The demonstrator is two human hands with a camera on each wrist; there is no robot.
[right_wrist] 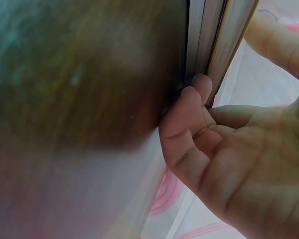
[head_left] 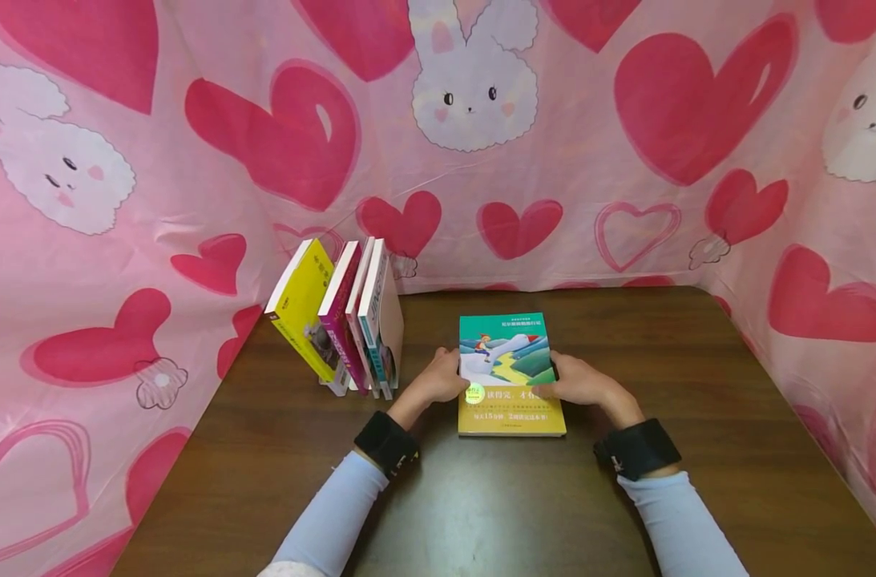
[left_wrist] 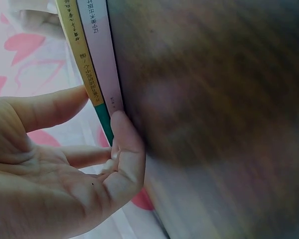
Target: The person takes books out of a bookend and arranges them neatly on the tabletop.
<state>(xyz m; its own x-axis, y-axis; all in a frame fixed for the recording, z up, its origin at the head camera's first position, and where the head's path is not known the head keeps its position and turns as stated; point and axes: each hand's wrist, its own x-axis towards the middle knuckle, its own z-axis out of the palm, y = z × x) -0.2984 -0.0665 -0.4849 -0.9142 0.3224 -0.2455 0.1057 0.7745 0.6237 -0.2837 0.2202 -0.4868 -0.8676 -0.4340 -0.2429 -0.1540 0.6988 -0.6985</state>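
Observation:
A book with a green top and yellow lower band point(head_left: 510, 409) lies face up at the middle of the table. Beneath it, in the left wrist view, shows the pink spine of a second book point(left_wrist: 100, 55). My left hand point(head_left: 433, 378) grips the stack at its spine side, thumb against the upper book and a fingertip at the lower book's bottom edge. From the other side my right hand point(head_left: 589, 381) holds the stack. In the right wrist view its fingers point(right_wrist: 182, 119) curl at the lower corner of the page edges point(right_wrist: 202, 37).
Left of the stack, several books stand upright in a row, among them a yellow book point(head_left: 300, 296) leaning left and a white-spined book point(head_left: 389, 320). Around the brown table point(head_left: 510, 513) hangs a pink cloth point(head_left: 452, 176) with hearts and rabbits.

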